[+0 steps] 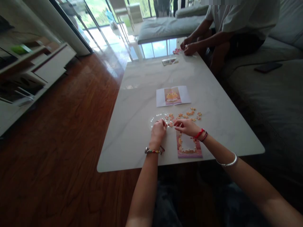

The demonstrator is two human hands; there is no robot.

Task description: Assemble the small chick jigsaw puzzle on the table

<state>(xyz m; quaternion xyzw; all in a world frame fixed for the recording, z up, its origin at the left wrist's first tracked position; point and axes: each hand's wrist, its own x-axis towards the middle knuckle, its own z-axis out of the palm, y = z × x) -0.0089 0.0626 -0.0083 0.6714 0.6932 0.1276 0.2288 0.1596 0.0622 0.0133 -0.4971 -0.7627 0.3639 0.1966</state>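
My left hand [158, 130] is closed in a pinch at the edge of a clear round dish [152, 119], with a small jigsaw puzzle piece [167, 125] at its fingertips. To its right, my right hand [188, 127] hovers low over the loose puzzle pieces [189, 113], fingers slightly bent and apart, with nothing visible between them. Under my right wrist lies a partly assembled jigsaw puzzle [189, 154]: its pink and orange border is joined around a pale middle. My right hand covers part of its top edge.
An unfolded sheet with a picture of orange figures [172, 95] lies beyond the pieces on the white marble table [137, 104]. Farther back is a small flat packet [169, 61]. Another person's hands [189, 46] handle pink pieces [176, 51] at the far right corner, beside a grey sofa [272, 91].
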